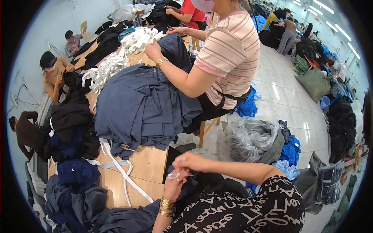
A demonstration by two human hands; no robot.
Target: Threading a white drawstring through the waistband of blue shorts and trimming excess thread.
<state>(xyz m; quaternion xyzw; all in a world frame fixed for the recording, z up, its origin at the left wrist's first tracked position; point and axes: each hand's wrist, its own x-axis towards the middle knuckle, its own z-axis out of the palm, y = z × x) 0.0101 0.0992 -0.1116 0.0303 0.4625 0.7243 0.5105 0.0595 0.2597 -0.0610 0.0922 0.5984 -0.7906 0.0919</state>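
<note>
My left hand (173, 189), gold bracelets at its wrist, is closed on a small thin white piece (174, 176); whether it is cloth or plastic I cannot tell. Just above it, my right hand (193, 162) reaches in from the right with its fingers pinched together. The fingers of both hands meet, and what the right one pinches is hidden. Dark fabric (206, 182) lies under my hands at the table's edge. Left of them, long white strips (125, 173) trail over the wooden table (149, 165). Small thread snips (127, 147) lie by the grey-blue garments.
A big heap of grey-blue garments (136, 103) covers the table's middle. Beyond it are white bundles (112, 66). A co-worker in a striped shirt (233, 50) works close ahead. Navy garments (77, 194) lie at left. A clear plastic bag (252, 139) stands on the floor at right.
</note>
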